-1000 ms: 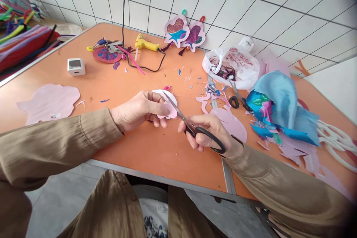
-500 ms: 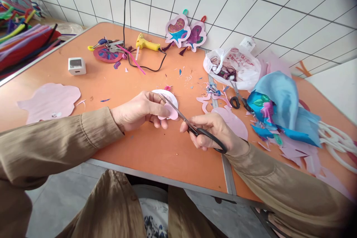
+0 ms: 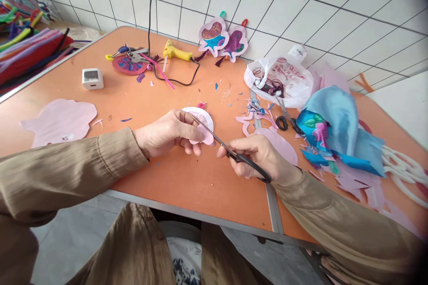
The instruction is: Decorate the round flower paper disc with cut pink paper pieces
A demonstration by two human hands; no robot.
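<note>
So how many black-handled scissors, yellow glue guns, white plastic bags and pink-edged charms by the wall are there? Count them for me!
Black-handled scissors: 2 (held scissors in the right hand, other scissors on the table)
Yellow glue gun: 1
White plastic bag: 1
Pink-edged charms: 2 (left charm, right charm)
Total: 6

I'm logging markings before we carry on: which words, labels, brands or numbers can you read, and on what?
None is clear enough to quote.
White plastic bag: red writing, too blurred to read.
White tag behind the bag: small dark marks, too small to read.
White cube: dark panel, no legible characters.
</note>
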